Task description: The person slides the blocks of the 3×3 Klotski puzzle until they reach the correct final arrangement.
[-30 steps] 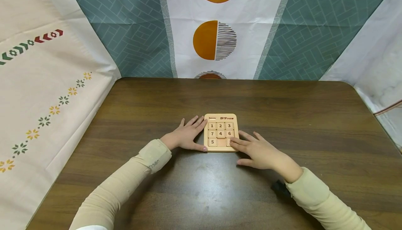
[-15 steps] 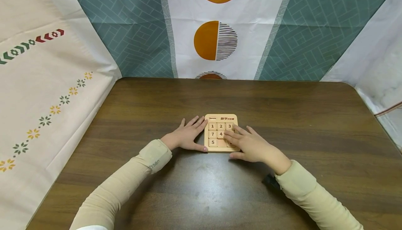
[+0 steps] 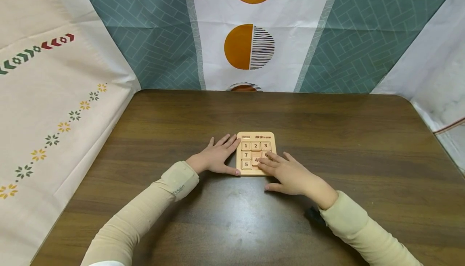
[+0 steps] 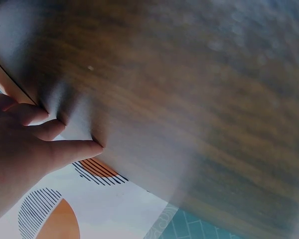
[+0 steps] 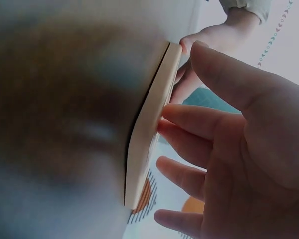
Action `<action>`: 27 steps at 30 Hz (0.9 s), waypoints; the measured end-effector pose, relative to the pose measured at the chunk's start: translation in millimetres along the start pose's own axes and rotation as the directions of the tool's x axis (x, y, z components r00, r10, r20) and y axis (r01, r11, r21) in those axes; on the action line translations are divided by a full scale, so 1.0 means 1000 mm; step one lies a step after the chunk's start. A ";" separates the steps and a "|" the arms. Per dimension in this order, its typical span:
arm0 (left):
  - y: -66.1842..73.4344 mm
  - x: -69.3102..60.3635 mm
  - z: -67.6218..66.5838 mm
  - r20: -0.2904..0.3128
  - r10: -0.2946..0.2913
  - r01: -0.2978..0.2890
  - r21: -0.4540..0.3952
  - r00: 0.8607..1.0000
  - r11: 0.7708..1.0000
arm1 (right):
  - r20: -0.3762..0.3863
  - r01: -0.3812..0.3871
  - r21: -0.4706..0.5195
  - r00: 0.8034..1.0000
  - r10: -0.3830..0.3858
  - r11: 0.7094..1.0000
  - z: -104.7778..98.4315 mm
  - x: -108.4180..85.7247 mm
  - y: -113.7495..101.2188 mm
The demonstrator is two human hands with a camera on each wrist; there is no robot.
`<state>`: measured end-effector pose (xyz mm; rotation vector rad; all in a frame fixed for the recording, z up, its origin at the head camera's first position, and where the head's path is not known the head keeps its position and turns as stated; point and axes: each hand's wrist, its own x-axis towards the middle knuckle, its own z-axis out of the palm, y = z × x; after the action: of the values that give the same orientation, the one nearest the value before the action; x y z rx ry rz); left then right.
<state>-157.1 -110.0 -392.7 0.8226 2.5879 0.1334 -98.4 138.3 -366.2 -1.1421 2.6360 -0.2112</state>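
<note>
A small wooden number slide puzzle (image 3: pixel 250 173) lies flat on the table, with 1, 2 and 3 across its top row. The 4 tile (image 3: pixel 256 160) sits partway between the middle and bottom rows, and a fingertip of my right hand (image 3: pixel 290 175) touches its right side. That hand's fingers are extended over the board, partly covering the 6 tile and hiding the lower right corner. My left hand (image 3: pixel 216 159) rests spread along the board's left edge, fingertips and thumb against it. In the right wrist view, the puzzle (image 5: pixel 152 122) appears edge-on beside my fingers.
The brown wooden table (image 3: pixel 181 116) extends around the puzzle on all sides. Behind it hangs a patterned cloth (image 3: pixel 165 36), and an off-white cloth (image 3: pixel 43 108) with printed flowers hangs at the left. A dark object (image 3: pixel 314 214) shows under the right wrist.
My right hand moved left from the bottom right tile onto the 4 tile, then slightly toward me. The 4 tile has slid down from the middle row. My left hand has stayed put.
</note>
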 end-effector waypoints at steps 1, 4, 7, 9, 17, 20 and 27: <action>0.000 0.000 0.000 -0.001 0.002 -0.002 -0.001 1.000 1.000 | -0.002 0.004 -0.002 1.000 -0.004 1.000 0.001 -0.001 -0.001; 0.000 0.000 0.000 0.000 0.005 -0.005 -0.004 1.000 1.000 | -0.008 0.014 -0.006 1.000 -0.014 1.000 0.002 -0.004 -0.004; 0.000 -0.001 0.000 0.000 0.008 -0.008 -0.006 1.000 1.000 | -0.008 0.020 -0.004 1.000 -0.020 1.000 0.004 -0.007 -0.006; 0.000 -0.001 0.000 -0.002 0.009 -0.009 -0.005 1.000 1.000 | -0.011 0.023 -0.008 1.000 -0.023 1.000 0.005 -0.008 -0.006; 0.000 0.000 0.000 -0.001 0.002 -0.002 -0.006 1.000 1.000 | -0.058 0.052 -0.022 0.997 -0.053 0.998 0.003 -0.001 -0.009; 0.000 0.000 0.000 -0.002 0.003 -0.003 -0.008 1.000 1.000 | -0.047 0.056 -0.018 0.997 -0.056 0.998 0.001 0.005 -0.011; 0.000 0.001 0.001 -0.004 0.010 -0.010 0.004 1.000 1.000 | -0.004 0.009 -0.031 1.000 -0.009 0.999 -0.001 0.022 -0.008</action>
<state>-157.8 -109.7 -394.0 0.8376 2.5888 0.1323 -107.9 116.6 -366.9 -1.1647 2.6473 -0.1747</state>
